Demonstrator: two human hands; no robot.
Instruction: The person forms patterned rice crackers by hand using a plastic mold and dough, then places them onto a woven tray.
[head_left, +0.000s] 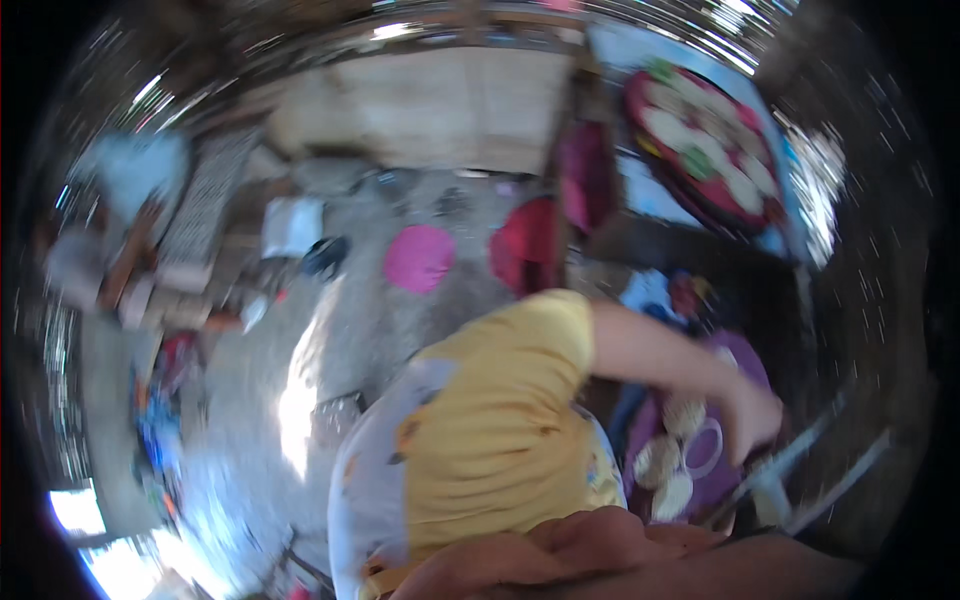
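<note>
The view is blurred. My left hand is stretched out at the right, from a yellow short sleeve; its fingers are unclear. Beside and below it is a purple surface, perhaps a tray, with a white ring and several pale round pieces. What looks like my right hand is very close to the camera at the bottom edge, its fingertips hidden. I cannot tell whether either hand holds anything.
A red basin with pale and green pieces stands on a light blue surface at upper right. A pink round object and a red one are on the grey floor. Another person is at far left.
</note>
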